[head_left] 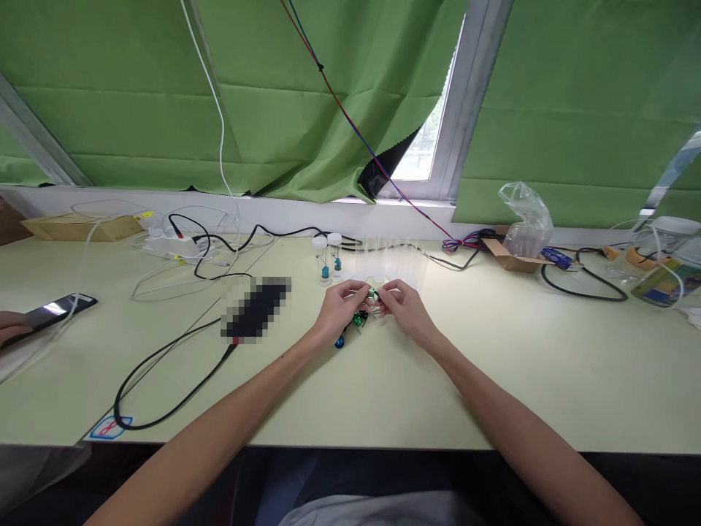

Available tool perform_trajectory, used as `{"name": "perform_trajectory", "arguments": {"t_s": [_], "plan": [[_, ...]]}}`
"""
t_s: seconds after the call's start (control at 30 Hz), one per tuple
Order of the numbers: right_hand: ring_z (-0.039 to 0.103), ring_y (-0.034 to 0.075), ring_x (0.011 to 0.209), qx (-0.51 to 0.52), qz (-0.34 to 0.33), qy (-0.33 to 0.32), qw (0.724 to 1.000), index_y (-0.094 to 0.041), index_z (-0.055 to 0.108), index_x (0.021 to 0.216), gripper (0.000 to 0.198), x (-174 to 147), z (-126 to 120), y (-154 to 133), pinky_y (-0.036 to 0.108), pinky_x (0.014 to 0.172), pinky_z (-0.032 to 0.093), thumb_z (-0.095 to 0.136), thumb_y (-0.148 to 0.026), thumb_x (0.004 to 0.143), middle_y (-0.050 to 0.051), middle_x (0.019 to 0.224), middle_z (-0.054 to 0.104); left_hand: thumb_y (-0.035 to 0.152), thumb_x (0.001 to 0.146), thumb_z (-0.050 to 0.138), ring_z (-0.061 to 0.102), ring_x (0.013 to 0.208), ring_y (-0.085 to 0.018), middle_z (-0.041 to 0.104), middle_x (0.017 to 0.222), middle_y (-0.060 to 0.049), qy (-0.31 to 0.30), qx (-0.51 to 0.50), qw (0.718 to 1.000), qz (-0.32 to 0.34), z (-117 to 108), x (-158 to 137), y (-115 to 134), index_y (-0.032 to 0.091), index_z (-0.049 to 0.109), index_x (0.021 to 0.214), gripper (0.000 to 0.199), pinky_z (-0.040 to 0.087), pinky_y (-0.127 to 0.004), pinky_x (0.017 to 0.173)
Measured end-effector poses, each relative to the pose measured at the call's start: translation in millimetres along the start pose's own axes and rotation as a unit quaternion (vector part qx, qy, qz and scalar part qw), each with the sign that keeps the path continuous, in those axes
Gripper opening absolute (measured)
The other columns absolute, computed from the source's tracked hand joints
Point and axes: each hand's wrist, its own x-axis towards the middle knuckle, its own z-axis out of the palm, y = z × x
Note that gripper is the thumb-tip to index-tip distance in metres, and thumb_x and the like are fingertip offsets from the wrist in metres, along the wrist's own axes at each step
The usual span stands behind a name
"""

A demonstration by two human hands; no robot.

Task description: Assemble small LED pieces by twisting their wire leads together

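Note:
Both hands meet over the middle of the table. My left hand (340,310) is closed, its fingertips pinching a small green-and-black piece (374,294). From the other side, my right hand (406,310) grips the same piece; its exact kind is too small to make out. Just below the fingers lie small green and black parts (358,319) with thin metal legs, partly hidden by the left hand. A small blue part (340,341) rests beside them. Behind the left hand stand two clear capped vials (321,261) with teal pieces inside. Clear, open-looking tubes (387,256) stand behind the hands.
A blurred dark device (257,310) with a black cable lies to the left. Another person's hand (12,326) holds a phone (60,310) at the far left. Power strip (169,243) and cables run along the back. An open cardboard box (515,256) holds a plastic bag at right.

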Motion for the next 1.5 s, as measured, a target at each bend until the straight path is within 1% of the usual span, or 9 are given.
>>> {"name": "perform_trajectory", "arguments": {"t_s": [0.1, 0.2, 0.3, 0.4, 0.67, 0.87, 1.13, 1.33, 1.5], "plan": [[0.060, 0.014, 0.062, 0.037, 0.025, 0.015, 0.999, -0.020, 0.054, 0.084, 0.037, 0, 0, -1, 0.030, 0.063, 0.054, 0.068, -0.053, 0.077, 0.000, 0.067, 0.066, 0.044, 0.073, 0.075, 0.063, 0.064, -0.015, 0.066, 0.076, -0.005, -0.009, 0.003, 1.000, 0.001, 2, -2, 2, 0.013, 0.067, 0.087, 0.035, 0.054, -0.035, 0.073], [0.060, 0.014, 0.062, 0.053, 0.021, 0.023, 0.998, -0.019, 0.055, 0.083, 0.038, 0, 0, -1, 0.030, 0.061, 0.055, 0.071, -0.052, 0.074, 0.000, 0.066, 0.064, 0.043, 0.072, 0.075, 0.062, 0.064, -0.015, 0.066, 0.076, -0.005, -0.012, 0.005, 1.000, -0.001, 4, -4, 4, 0.013, 0.068, 0.086, 0.034, 0.054, -0.033, 0.071], [0.061, 0.014, 0.060, 0.045, 0.000, 0.042, 0.998, -0.019, 0.057, 0.082, 0.038, 0, -1, -3, 0.030, 0.060, 0.056, 0.073, -0.051, 0.072, 0.000, 0.069, 0.063, 0.043, 0.072, 0.075, 0.063, 0.065, -0.015, 0.066, 0.077, -0.005, -0.002, -0.001, 1.000, 0.005, 5, -4, 4, 0.013, 0.068, 0.084, 0.033, 0.055, -0.033, 0.070], [0.065, 0.015, 0.061, 0.032, -0.016, 0.052, 0.998, -0.019, 0.059, 0.081, 0.035, -1, -2, -5, 0.032, 0.064, 0.058, 0.073, -0.050, 0.071, 0.001, 0.072, 0.063, 0.042, 0.070, 0.077, 0.063, 0.067, -0.015, 0.065, 0.079, -0.005, 0.014, -0.012, 1.000, 0.011, 4, -2, 2, 0.013, 0.068, 0.083, 0.033, 0.055, -0.033, 0.072], [0.070, 0.021, 0.073, 0.008, -0.026, 0.065, 0.997, -0.019, 0.065, 0.080, 0.032, 0, -5, -6, 0.036, 0.077, 0.057, 0.076, -0.047, 0.068, 0.003, 0.079, 0.067, 0.038, 0.067, 0.080, 0.066, 0.073, -0.015, 0.068, 0.082, -0.006, 0.016, -0.064, 0.998, -0.022, -1, 2, -2, 0.012, 0.069, 0.087, 0.034, 0.055, -0.036, 0.082], [0.070, 0.020, 0.068, -0.002, -0.005, 0.075, 0.997, -0.017, 0.064, 0.089, 0.039, 0, -6, -8, 0.035, 0.074, 0.057, 0.078, -0.043, 0.065, 0.004, 0.085, 0.066, 0.037, 0.066, 0.081, 0.066, 0.071, -0.015, 0.068, 0.080, -0.005, 0.019, -0.074, 0.997, -0.027, 0, 2, -1, 0.012, 0.069, 0.086, 0.035, 0.055, -0.036, 0.083], [0.069, 0.020, 0.070, -0.015, -0.015, 0.062, 0.998, -0.018, 0.063, 0.079, 0.035, -1, -7, -10, 0.035, 0.072, 0.054, 0.079, -0.044, 0.063, 0.002, 0.076, 0.065, 0.037, 0.066, 0.081, 0.064, 0.074, -0.015, 0.067, 0.081, -0.006, 0.020, -0.063, 0.997, -0.033, 0, -1, 1, 0.012, 0.070, 0.085, 0.033, 0.055, -0.033, 0.077], [0.069, 0.021, 0.072, -0.009, -0.018, 0.067, 0.998, -0.018, 0.065, 0.079, 0.035, 0, -7, -9, 0.035, 0.074, 0.055, 0.080, -0.044, 0.062, 0.002, 0.075, 0.067, 0.036, 0.065, 0.081, 0.063, 0.071, -0.014, 0.065, 0.078, -0.005, 0.028, -0.070, 0.997, -0.029, 1, 0, 0, 0.013, 0.069, 0.085, 0.033, 0.055, -0.034, 0.075], [0.069, 0.021, 0.073, -0.001, -0.024, 0.057, 0.998, -0.018, 0.067, 0.080, 0.032, -1, -7, -9, 0.036, 0.076, 0.056, 0.079, -0.043, 0.065, 0.003, 0.077, 0.068, 0.036, 0.065, 0.081, 0.063, 0.072, -0.015, 0.065, 0.080, -0.006, 0.029, -0.077, 0.996, -0.030, 0, 2, -1, 0.013, 0.069, 0.083, 0.032, 0.055, -0.033, 0.076]]}}
